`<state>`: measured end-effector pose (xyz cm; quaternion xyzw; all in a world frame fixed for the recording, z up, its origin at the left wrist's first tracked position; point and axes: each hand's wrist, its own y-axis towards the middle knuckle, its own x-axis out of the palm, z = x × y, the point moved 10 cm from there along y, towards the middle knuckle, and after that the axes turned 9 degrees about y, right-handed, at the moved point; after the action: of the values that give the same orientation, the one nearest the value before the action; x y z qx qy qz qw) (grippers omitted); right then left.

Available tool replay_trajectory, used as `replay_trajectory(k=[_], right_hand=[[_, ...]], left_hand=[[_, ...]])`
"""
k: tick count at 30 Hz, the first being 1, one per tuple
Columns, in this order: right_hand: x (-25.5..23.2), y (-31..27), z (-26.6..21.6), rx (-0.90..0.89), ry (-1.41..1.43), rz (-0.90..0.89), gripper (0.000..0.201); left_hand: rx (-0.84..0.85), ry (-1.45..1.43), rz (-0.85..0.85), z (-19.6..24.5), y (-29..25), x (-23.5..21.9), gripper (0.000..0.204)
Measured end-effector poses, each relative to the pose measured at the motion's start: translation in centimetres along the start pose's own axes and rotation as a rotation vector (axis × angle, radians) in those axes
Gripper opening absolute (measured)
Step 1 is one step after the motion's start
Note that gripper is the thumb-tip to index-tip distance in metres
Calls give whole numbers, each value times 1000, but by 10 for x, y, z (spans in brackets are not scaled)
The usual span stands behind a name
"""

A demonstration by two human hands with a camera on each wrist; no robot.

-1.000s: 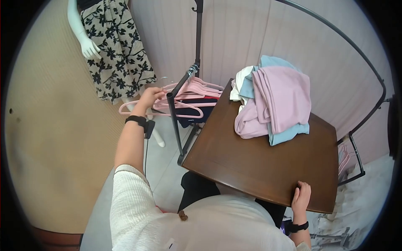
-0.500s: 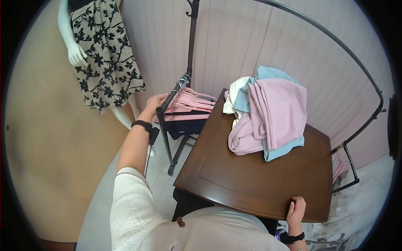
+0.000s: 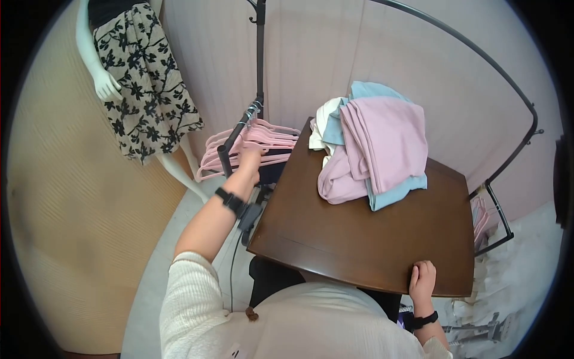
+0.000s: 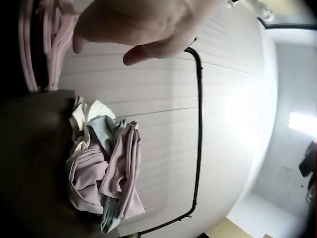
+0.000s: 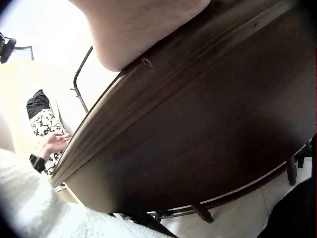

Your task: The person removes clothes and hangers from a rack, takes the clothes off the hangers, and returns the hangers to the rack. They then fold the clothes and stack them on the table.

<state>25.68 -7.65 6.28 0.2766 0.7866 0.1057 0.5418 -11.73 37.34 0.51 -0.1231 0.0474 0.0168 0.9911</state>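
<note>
Pale curtain (image 3: pixel 323 54), pink hangers (image 3: pixel 272 134) racked before it.
Left hand (image 3: pixel 250 160) is at them, apparently choosing one, grip unclear; a pinch seems needed next. Right hand (image 3: pixel 423 278) rests relaxed on the table (image 3: pixel 335 239).

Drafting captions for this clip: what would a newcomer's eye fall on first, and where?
Most likely the pile of lilac, pale blue and white clothes toward the far side of the brown table. Next, the black-and-beige patterned skirt on the mannequin at upper left in the head view. Then the left hand at the pink hangers on the rack rail, left of the table.
</note>
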Motion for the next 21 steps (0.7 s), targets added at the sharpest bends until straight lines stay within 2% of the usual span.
replay_trajectory(k=[3, 4, 5, 7, 9, 14, 15, 16, 17, 18, 19, 20, 21], right_hand=[[-4, -1, -3, -9, -6, 26, 8], [-3, -1, -2, -6, -11, 6, 8], [-1, -1, -1, -1, -17, -10, 8], [-4, 1, 1, -2, -23, 39, 8], [-3, 1, 0, -32, -30, 21, 10], [-2, -2, 12, -21, -12, 26, 14], [-4, -4, 15, -22, 10, 33, 14], [-10, -5, 14, -16, 43, 63, 13], [-15, -7, 13, -18, 80, 91, 13], [-20, -8, 17, 16, 72, 114, 13], [-24, -9, 16, -5, 117, 142, 11], [-27, -11, 14, -31, 166, 165, 10], [-27, -13, 16, -15, 169, 177, 10]], left_hand=[[-19, 178, 397, 0, 44, -18, 85], [-1, 279, 429, 12, 39, -15, 76], [7, 335, 432, 6, 67, -12, 78], [130, 337, 430, 15, 73, 0, 69], [199, 295, 310, 15, 80, 4, 62], [399, 24, -292, 4, 94, 36, 33], [457, -53, -299, -4, 110, 41, 33], [635, 273, -358, 16, 57, 56, 46], [553, 576, 227, 34, -11, 36, 58], [564, 577, 11, 47, -82, 62, 66], [782, 648, -74, 37, -107, 78, 63], [951, 700, -124, 48, -175, 99, 61], [1012, 715, -188, 49, -229, 119, 59]])
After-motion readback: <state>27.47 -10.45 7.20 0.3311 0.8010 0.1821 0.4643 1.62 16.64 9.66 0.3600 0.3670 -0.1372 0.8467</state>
